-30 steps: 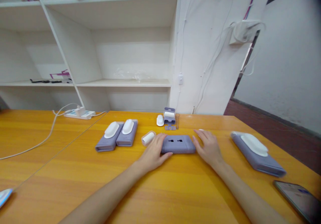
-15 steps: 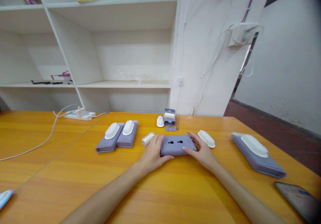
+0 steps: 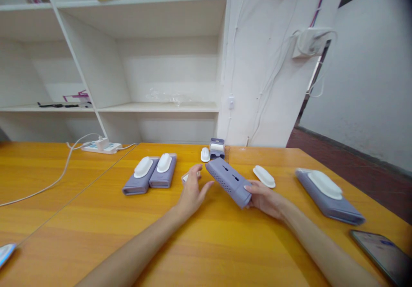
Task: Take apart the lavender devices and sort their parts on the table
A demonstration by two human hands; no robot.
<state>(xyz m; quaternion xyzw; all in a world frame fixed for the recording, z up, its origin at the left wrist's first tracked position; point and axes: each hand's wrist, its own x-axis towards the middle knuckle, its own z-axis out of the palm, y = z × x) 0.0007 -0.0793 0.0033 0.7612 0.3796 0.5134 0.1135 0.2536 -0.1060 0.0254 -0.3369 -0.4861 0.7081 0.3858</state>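
- Box [image 3: 229,181]: left of the cover [image 3: 264,176], which lies on the bench [image 3: 206,252]. Half a second earlier the box sat square between both hands; it is now turned askew, its far end pointing up and left, its near end toward the viewer, and a perforated side is exposed. The two dark slots remain on the upward face.
- Right hand [image 3: 265,199]: just nearer than the cover, pinching the near end of the box, thumb on top; the other fingers are mostly hidden beneath and behind.
- Left hand [image 3: 190,194]: well left of the cover, no longer on the box; fingers and thumb are spread, the thumb tip just beside the box's edge.
- Roller [image 3: 184,178]: left of the cover, now largely hidden behind the left hand.
- Holder [image 3: 217,146]: beyond and left of the cover; its flat lower piece, visible before, is now masked by the box.
- Cover: unmoved since half a second ago.
- Unit [image 3: 331,201]: right of the cover, unchanged.
- Phone [image 3: 383,252]: nearer and right of the cover, likewise unchanged.
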